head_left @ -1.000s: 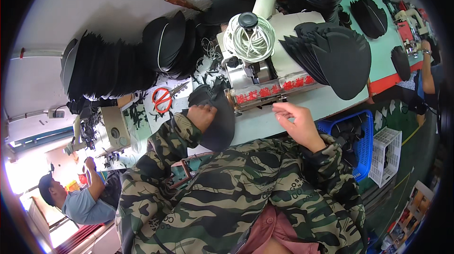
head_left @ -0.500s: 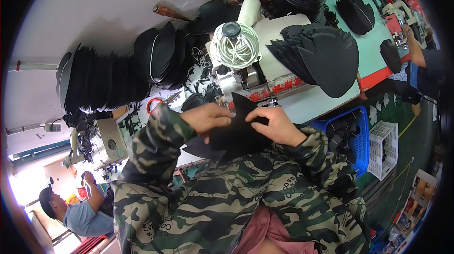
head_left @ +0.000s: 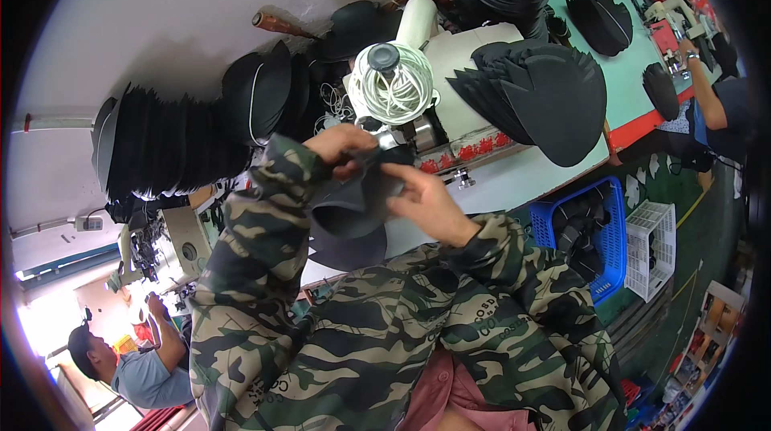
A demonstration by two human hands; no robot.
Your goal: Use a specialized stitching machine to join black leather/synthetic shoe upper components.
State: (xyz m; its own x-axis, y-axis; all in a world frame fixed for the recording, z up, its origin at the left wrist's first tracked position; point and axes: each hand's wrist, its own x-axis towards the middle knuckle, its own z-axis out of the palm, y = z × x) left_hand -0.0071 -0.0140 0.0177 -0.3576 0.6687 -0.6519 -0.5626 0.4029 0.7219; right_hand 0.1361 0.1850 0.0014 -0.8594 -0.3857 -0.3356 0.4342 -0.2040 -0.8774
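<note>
A curled black fabric piece (head_left: pixel 347 208) hangs between my hands at the front of a sewing machine (head_left: pixel 474 92), its near end bowed open. My left hand (head_left: pixel 341 146), beside the machine's needle end, is closed on the piece's far-left edge. From the right, my right hand (head_left: pixel 432 205) grips its right edge, index finger stretched along the top and thumb against the side. The fingertips are partly hidden by the fabric. Below it, another flat black piece (head_left: pixel 353 250) lies at the table's front edge.
Fanned black pieces (head_left: pixel 554 102) lie on the machine's right end. Coiled white cord (head_left: pixel 391 86) sits on top. Tied black stacks (head_left: pixel 173 142) stand at left. A blue basket (head_left: pixel 610 230) and a white crate (head_left: pixel 652 246) stand at right. Two people work nearby, left and right.
Both hands have moved left and away from my body, toward the machine's needle end. The black piece went with them and is now curled rather than flat.
</note>
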